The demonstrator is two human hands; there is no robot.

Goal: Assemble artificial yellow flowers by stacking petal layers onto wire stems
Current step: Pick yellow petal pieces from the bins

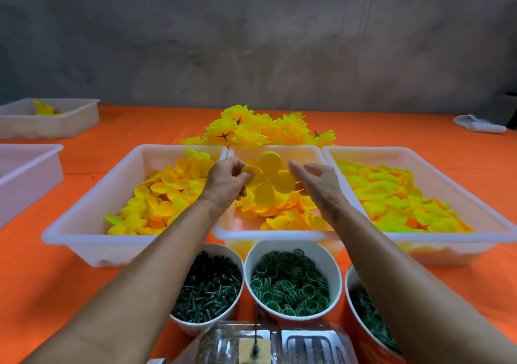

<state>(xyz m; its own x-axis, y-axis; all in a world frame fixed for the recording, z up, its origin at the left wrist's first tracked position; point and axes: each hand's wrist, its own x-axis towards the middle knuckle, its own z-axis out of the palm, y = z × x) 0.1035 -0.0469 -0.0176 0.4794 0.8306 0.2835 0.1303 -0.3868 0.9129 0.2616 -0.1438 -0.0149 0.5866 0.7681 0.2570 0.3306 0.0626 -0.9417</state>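
Both hands hold one yellow petal layer [267, 179] up over the middle tray [275, 236]. The left hand [226, 180] pinches its left lobe between thumb and curled fingers. The right hand [317, 180] is at the layer's right edge, fingers curled toward it; whether they grip it I cannot tell. Loose petals fill the left tray [92, 240], the middle tray and the right tray [475, 240]. Finished flowers [260, 128] lie heaped on the orange tabletop [33, 279] just beyond the trays. Near the person stand three bowls: dark stems [208, 288] on the left, green rings [291, 282] in the middle, more green parts [369, 319] on the right.
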